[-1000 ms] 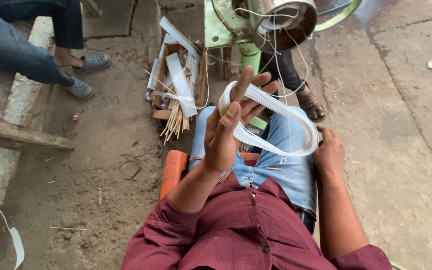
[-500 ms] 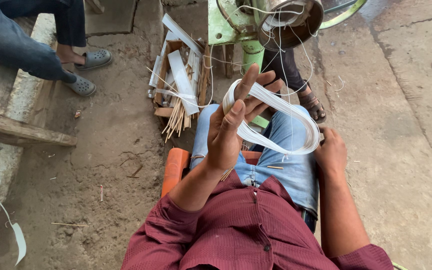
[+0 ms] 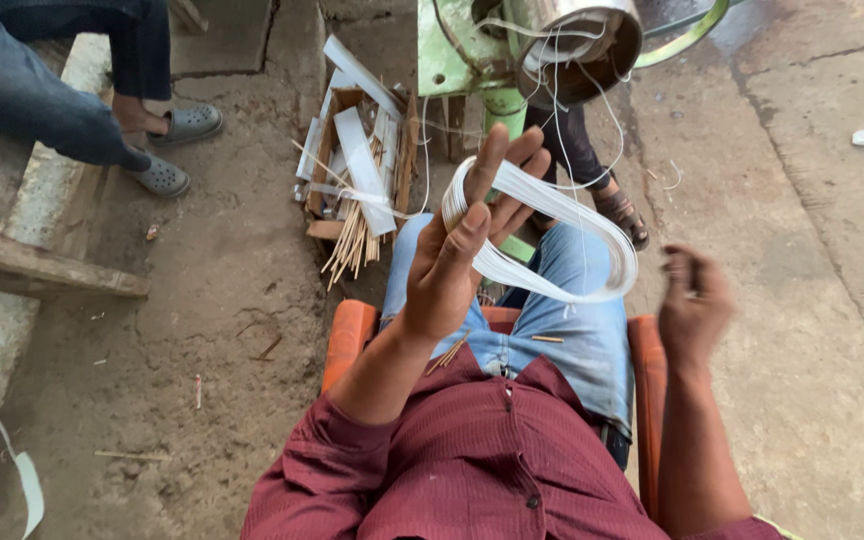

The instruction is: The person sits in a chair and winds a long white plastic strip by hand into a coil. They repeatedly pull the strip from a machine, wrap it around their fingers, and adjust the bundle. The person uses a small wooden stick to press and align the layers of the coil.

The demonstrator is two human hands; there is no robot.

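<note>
One camera on my head, looking steeply down over my lap.

It faces forward and down from just above me, so my red shirt (image 3: 472, 460) fills the bottom edge and my left hand (image 3: 457, 250) and right hand (image 3: 694, 305) sit close in the middle. Farther out, at the top edge, it takes in the green machine (image 3: 462, 50) and the dirt floor (image 3: 202, 330). There is no second view to share with.
</note>
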